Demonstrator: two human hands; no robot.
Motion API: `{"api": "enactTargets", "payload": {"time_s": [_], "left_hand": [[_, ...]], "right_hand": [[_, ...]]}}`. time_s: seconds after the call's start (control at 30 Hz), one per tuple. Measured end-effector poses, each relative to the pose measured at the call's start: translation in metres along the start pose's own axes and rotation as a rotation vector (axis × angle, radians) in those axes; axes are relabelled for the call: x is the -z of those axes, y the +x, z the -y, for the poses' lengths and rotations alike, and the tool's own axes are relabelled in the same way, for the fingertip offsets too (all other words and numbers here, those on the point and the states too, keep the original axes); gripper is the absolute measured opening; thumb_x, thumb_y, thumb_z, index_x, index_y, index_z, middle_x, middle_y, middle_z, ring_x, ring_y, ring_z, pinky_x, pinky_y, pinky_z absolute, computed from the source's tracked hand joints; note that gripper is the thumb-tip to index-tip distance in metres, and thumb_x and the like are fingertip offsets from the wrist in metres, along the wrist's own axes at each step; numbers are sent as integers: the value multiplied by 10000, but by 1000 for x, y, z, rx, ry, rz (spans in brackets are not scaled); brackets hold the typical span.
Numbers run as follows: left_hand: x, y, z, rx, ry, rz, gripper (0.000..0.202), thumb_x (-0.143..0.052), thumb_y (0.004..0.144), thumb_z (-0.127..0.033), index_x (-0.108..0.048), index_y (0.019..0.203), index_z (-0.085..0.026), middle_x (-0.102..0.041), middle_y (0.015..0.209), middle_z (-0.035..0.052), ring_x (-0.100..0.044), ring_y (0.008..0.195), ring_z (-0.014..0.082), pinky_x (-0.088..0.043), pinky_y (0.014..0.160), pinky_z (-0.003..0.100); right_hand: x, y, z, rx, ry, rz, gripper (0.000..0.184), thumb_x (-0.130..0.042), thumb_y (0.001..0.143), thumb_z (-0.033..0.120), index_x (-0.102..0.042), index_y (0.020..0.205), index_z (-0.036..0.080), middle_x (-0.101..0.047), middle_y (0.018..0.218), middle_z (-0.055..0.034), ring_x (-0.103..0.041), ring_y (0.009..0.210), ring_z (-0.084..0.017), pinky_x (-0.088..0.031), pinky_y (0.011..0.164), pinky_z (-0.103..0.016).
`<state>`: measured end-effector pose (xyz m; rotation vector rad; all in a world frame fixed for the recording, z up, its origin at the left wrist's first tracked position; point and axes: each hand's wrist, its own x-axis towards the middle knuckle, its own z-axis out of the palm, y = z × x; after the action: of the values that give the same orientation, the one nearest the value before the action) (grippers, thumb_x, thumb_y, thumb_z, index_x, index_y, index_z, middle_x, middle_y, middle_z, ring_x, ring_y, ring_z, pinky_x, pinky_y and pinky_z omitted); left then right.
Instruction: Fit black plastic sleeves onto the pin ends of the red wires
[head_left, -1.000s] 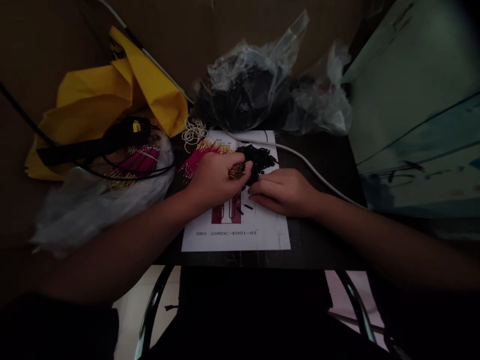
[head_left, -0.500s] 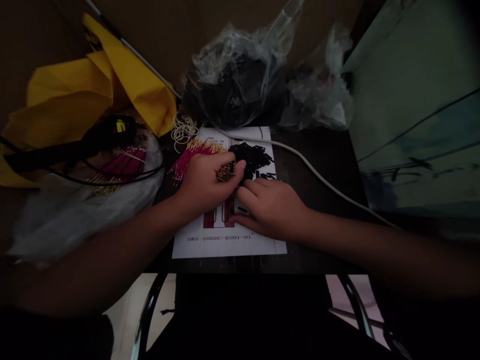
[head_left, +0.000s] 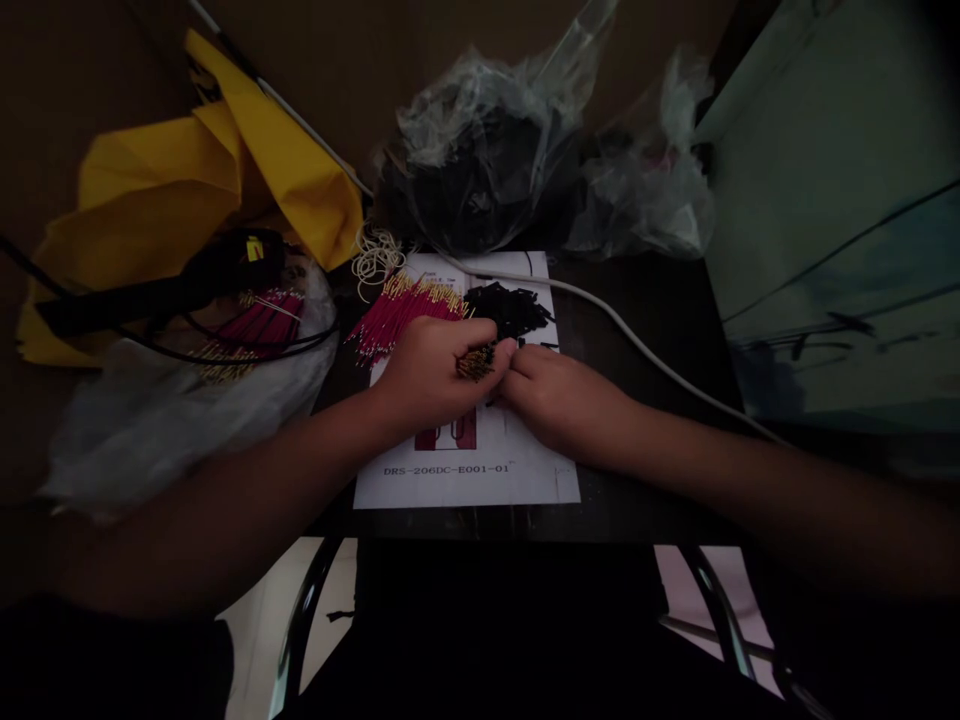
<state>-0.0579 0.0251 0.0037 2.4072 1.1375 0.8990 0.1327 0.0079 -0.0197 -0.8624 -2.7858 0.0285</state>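
Observation:
My left hand (head_left: 424,372) is closed around a bundle of wires with gold-coloured terminals (head_left: 475,362); the terminal ends poke out between thumb and forefinger, and the rest is inside the fist. My right hand (head_left: 574,405) has its fingers pinched against the left thumb tip, and whatever they hold is hidden. Just beyond the hands lies a heap of short black sleeves (head_left: 511,308). A spread of dark pink wires (head_left: 390,318) with gold tips sits behind the left hand. Both hands are over a printed sheet (head_left: 442,492).
A white cable (head_left: 622,325) crosses the dark table (head_left: 645,290). Clear plastic bags (head_left: 480,150) with dark contents stand at the back. To the left are a yellow cloth-like bag (head_left: 165,160), more bundled pink wires (head_left: 266,320) on plastic, and coiled pale string (head_left: 377,253).
My right hand has come up against the left thumb, its fingers drawing closed. The whole view has shifted slightly, and the bundle stays in my left hand.

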Motion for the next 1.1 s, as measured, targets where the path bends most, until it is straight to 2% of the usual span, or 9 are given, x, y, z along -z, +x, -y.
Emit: {"api": "enactTargets", "payload": {"time_s": [0.2,0.3,0.37,0.43,0.5,0.63,0.83,0.97,1.1], "left_hand": [[0,-3,-3,-165,-12,19,311,-564,867,-282,-462,598,-164,-409,506,-65,-383,463,47,-278,472,202],[0,-3,-4,-131,-31,-12,314,-581,879,-327,-483,626,-168,-425,515,-65,-402,470,49,-293,472,199],[1,-3,-3,-83,-35,-35,301,-582,889,-365,-520,667,-171,-461,535,-62,-426,485,53,-313,482,198],[1,-4,-2,-55,-46,-14,260,-569,903,-385,-579,749,-176,-533,588,-51,-472,520,57,-345,511,196],[0,-4,-1,-51,-53,29,241,-551,916,-393,-619,822,-182,-591,642,-38,-514,557,63,-367,537,200],[0,-4,0,-72,-50,52,246,-524,935,-379,-628,828,-184,-589,623,-38,-526,554,65,-365,531,201],[2,-4,-3,-84,-84,-16,239,-521,934,-333,-587,774,-167,-555,592,-37,-498,517,57,-358,508,187],[5,-4,-6,-90,-139,39,196,-533,927,-301,-591,792,-173,-565,567,-48,-519,495,51,-361,493,175],[7,-4,-9,-100,-156,78,248,-493,949,-321,-584,772,-172,-595,574,-40,-550,497,55,-366,489,179]], "right_hand": [[-5,-1,1,28,-81,-22,260,-338,966,145,-592,945,94,-581,894,-126,-471,813,-220,-409,660,-337],[-1,-1,-4,-45,-32,-137,266,-317,992,185,-569,926,127,-575,928,-114,-467,820,-207,-421,694,-341],[2,0,-9,-108,68,-260,211,-350,991,205,-546,928,157,-573,937,-99,-482,847,-203,-435,733,-346],[5,1,-12,-132,201,-386,124,-400,974,201,-520,950,183,-566,954,-85,-505,889,-199,-453,774,-349],[7,2,-13,-123,293,-456,70,-430,957,187,-499,958,201,-554,957,-75,-516,905,-192,-465,787,-350],[10,2,-14,-114,357,-450,55,-439,944,188,-492,945,205,-551,937,-73,-519,882,-188,-469,769,-351],[13,-1,-15,-29,428,-465,121,-555,893,242,-537,1002,190,-595,999,-85,-565,967,-202,-482,862,-380],[13,-3,-14,-14,405,-512,98,-562,882,205,-547,978,205,-614,974,-70,-585,922,-190,-497,820,-364],[15,-5,-12,-24,401,-564,82,-571,865,190,-559,945,205,-616,882,-51,-587,837,-183,-495,762,-357]]}}
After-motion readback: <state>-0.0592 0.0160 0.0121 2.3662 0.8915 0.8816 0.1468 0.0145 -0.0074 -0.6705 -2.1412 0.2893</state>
